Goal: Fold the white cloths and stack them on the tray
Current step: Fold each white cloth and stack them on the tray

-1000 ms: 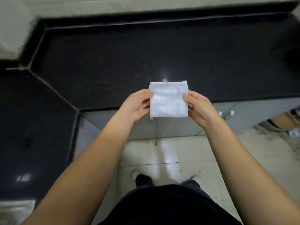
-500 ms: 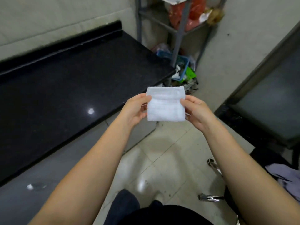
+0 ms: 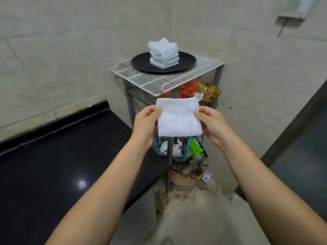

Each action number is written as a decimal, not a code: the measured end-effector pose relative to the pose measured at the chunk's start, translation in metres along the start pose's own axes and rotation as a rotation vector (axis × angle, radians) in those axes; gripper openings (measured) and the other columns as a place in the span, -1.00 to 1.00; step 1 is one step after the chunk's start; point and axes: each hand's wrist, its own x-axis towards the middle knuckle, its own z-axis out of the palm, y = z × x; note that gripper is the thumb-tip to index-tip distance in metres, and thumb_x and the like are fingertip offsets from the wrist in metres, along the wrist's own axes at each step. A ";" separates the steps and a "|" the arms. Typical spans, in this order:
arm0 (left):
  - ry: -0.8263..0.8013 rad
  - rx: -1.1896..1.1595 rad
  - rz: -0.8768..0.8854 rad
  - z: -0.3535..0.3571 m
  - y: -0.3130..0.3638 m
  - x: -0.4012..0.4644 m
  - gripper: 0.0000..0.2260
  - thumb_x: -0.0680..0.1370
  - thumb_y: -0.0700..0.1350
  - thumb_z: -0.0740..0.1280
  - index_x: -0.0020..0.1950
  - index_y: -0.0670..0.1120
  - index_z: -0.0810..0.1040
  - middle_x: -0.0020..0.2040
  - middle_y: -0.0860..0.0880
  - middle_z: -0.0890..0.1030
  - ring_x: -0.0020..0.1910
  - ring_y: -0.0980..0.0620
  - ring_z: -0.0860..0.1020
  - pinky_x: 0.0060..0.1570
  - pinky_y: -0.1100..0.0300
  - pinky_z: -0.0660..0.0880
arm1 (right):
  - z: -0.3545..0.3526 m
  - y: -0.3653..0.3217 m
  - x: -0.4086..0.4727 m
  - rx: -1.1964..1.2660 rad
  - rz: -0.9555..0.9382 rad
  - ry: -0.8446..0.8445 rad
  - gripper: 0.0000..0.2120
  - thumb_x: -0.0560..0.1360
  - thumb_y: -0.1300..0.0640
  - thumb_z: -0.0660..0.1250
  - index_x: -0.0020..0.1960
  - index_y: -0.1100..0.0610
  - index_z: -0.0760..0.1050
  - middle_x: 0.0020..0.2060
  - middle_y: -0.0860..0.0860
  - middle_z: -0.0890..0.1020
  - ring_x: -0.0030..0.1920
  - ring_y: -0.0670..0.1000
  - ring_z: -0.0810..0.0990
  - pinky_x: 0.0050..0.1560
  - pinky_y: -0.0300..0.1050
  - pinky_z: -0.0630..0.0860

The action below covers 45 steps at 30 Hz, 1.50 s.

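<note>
I've swung from the worktop (image 3: 53, 174); tray (image 3: 187, 61) and stack (image 3: 163, 53) now ahead, left hand (image 3: 144, 124) and right hand (image 3: 212, 124) pinching folded cloth (image 3: 178, 119), ready to place.

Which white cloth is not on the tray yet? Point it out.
The folded cloth held up between the left hand and right hand. All the other cloths sit in a stack on the black tray atop the wire rack.

White wire rack (image 3: 159, 80) carries a round black tray (image 3: 141, 63) — folded white cloths (image 3: 164, 53) stacked on it.
</note>
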 end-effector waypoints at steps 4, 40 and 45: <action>0.011 0.004 0.069 0.025 0.039 0.083 -0.87 0.58 -0.18 0.27 -0.16 -0.09 0.53 -0.29 -0.02 0.56 -0.42 0.09 0.52 -0.49 0.28 0.43 | 0.003 -0.044 0.092 -0.012 -0.065 -0.021 -0.87 0.56 0.25 0.27 0.06 0.17 0.56 -0.16 -0.01 0.65 -0.25 -0.09 0.63 -0.22 -0.20 0.54; 0.649 0.305 0.049 0.081 0.094 0.411 -0.80 0.56 -0.08 0.30 -0.21 -0.07 0.35 -0.36 -0.02 0.42 -0.48 0.08 0.30 -0.64 0.36 0.18 | 0.035 -0.130 0.527 -0.579 -0.361 -0.390 -0.69 0.52 0.10 0.31 0.24 0.14 0.45 -0.05 0.03 0.54 -0.03 0.04 0.53 -0.05 -0.17 0.35; 0.696 0.310 0.108 0.057 0.100 0.345 -0.83 0.58 -0.07 0.26 -0.17 -0.07 0.37 -0.33 -0.03 0.42 -0.49 0.09 0.32 -0.64 0.37 0.18 | 0.064 -0.155 0.457 -0.616 -0.772 -0.401 -0.74 0.54 0.19 0.20 0.22 0.13 0.47 -0.02 0.00 0.48 -0.09 -0.06 0.45 -0.05 -0.25 0.32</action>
